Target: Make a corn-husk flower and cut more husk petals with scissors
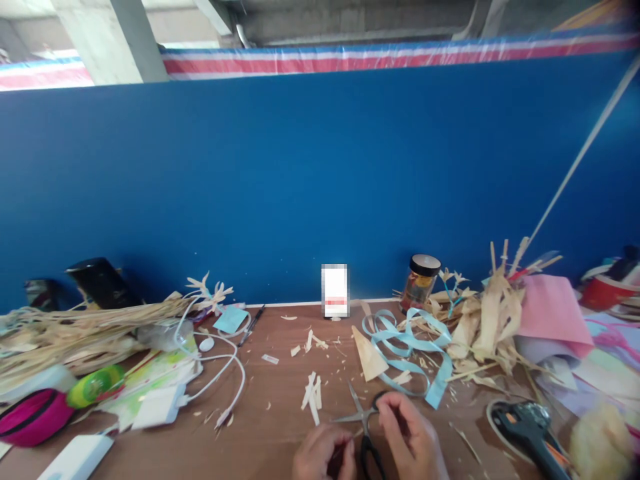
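Note:
Metal scissors [362,415] with black handles show near the bottom centre, their blades spread apart and pointing up and left. My right hand [410,437] is just right of them, its fingers curled and partly covering the upper handle loop; whether it grips that loop is unclear. To the left of the lower loop, my left hand [325,453] is closed, fingertips bent inward, and anything it holds is hidden. Cut pale husk strips [313,395] lie beyond my left hand. A flat piece of husk [369,355] and a tangled light blue ribbon [407,343] lie beyond my right hand.
Dried husks [485,327] and a black glue gun [525,430] are at right, with a lidded jar [421,283] farther back. White cables [235,360], a pink pouch [35,420] and a husk bundle [95,330] occupy the left. A blue partition [300,180] stands behind the table.

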Demonstrator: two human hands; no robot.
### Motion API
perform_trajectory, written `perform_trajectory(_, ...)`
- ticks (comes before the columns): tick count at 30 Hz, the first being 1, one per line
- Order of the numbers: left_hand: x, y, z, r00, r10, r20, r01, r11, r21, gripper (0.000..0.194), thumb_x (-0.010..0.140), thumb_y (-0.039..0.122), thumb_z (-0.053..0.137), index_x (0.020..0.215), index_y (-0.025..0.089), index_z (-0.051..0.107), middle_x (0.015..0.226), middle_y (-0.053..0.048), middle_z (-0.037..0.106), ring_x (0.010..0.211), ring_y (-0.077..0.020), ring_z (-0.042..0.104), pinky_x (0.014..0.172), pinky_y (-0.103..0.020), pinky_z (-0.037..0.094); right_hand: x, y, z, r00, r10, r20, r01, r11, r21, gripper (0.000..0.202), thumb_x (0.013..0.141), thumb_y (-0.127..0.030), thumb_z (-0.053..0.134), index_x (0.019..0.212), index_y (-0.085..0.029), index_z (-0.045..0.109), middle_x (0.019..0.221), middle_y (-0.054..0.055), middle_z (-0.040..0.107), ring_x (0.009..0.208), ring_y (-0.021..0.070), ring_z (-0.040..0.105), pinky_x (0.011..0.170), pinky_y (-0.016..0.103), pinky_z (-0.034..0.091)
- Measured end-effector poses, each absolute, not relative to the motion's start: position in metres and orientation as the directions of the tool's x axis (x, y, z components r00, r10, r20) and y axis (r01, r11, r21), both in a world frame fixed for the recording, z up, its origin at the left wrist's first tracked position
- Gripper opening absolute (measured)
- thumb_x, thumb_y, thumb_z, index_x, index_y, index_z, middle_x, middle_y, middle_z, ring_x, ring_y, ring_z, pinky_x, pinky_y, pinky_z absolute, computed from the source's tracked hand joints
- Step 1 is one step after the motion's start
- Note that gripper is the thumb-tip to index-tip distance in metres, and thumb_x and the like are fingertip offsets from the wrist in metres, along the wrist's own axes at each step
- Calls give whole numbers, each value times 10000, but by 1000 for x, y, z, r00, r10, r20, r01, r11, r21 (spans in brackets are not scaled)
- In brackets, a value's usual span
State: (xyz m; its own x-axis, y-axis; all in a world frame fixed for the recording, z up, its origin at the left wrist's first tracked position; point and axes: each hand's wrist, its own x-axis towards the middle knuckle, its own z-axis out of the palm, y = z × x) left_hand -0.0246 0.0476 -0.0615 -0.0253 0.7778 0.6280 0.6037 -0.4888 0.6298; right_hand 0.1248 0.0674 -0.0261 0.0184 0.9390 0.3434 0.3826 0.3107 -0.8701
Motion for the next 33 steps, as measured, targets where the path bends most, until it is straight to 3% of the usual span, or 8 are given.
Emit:
perform_trajectory(11, -30, 41, -42, 113, 748, 654, 626, -565, 538, 134, 729, 87, 486, 769, 181, 572, 655, -34, 601, 601, -125, 560, 558, -206, 457, 115, 56, -31, -170, 849, 500, 434, 520, -736, 149, 820, -231, 427, 769, -171, 554, 632, 18, 561, 560, 121, 541, 549, 187, 430)
perform_trajectory(17, -28, 38, -41, 121, 761, 637, 673, -534, 511, 139, 751, 123, 470, 786, 184, 590, 656, -40, 591, 610, -133, 550, 569, -220, 457, 119, 61, -32, -105, 871, 481, 447, 473, -759, 169, 829, -253, 421, 764, -172, 555, 623, 10, 572, 543, 114, 548, 537, 175, 429)
perform_trajectory(33, -23, 42, -38, 76, 849, 524, 628, -449, 636, 148, 778, 165, 460, 761, 182, 607, 680, -29, 588, 625, -125, 537, 590, -221, 437, 123, 68, -30, -57, 886, 460, 520, 420, -744, 186, 845, -277, 394, 773, -172, 529, 642, 2, 549, 570, 121, 510, 570, 204, 393)
